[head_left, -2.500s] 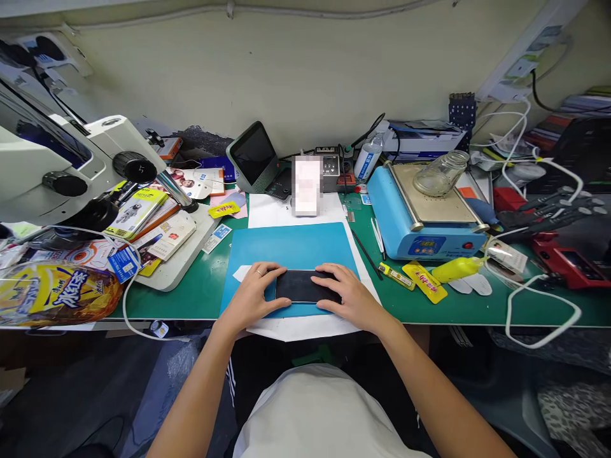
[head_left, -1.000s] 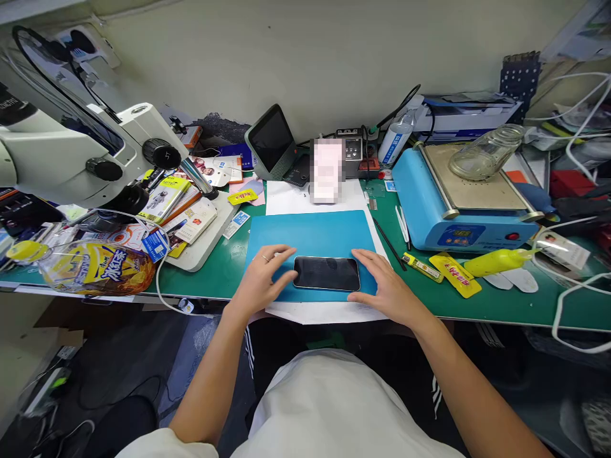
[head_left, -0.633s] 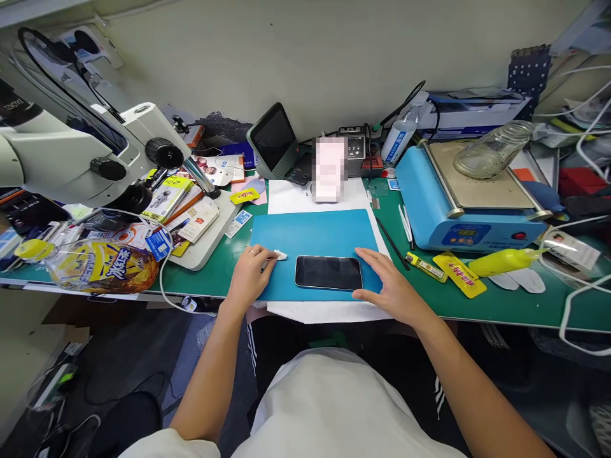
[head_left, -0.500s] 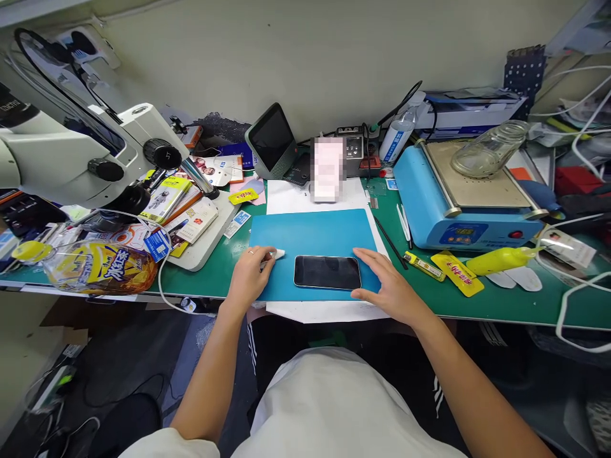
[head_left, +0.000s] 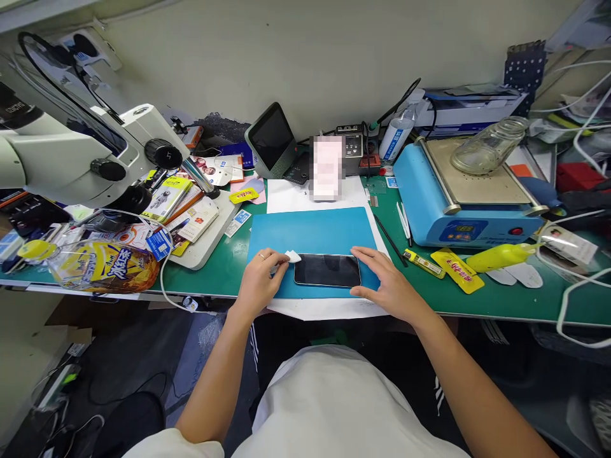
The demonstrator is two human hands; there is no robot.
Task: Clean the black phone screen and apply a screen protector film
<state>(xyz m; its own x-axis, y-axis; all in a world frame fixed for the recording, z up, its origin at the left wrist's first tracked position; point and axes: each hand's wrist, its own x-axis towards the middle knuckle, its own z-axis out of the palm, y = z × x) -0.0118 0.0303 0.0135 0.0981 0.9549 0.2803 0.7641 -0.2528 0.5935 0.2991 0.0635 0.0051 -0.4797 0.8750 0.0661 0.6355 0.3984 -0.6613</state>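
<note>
A smartphone (head_left: 327, 271) with a dark screen lies flat on the blue mat (head_left: 310, 230). Pinched between the fingertips of my left hand (head_left: 261, 277) is a small white folded wipe (head_left: 293, 256), at the phone's upper left corner. My right hand (head_left: 387, 284) brackets the phone's right end, thumb at the near edge and index finger at the far corner. White paper (head_left: 310, 310) shows from under the mat.
At right stand a blue heating plate machine (head_left: 470, 213) with a glass jar (head_left: 489, 149), a yellow squeeze bottle (head_left: 501, 257) and tweezers (head_left: 404, 222). A microscope (head_left: 109, 156) and a drink bottle (head_left: 105, 266) occupy the left. A screen device (head_left: 272, 141) stands behind.
My left hand has moved right, bringing the white wipe from beside the phone to its upper left corner. My right hand has stayed almost where it was at the phone's right end.
</note>
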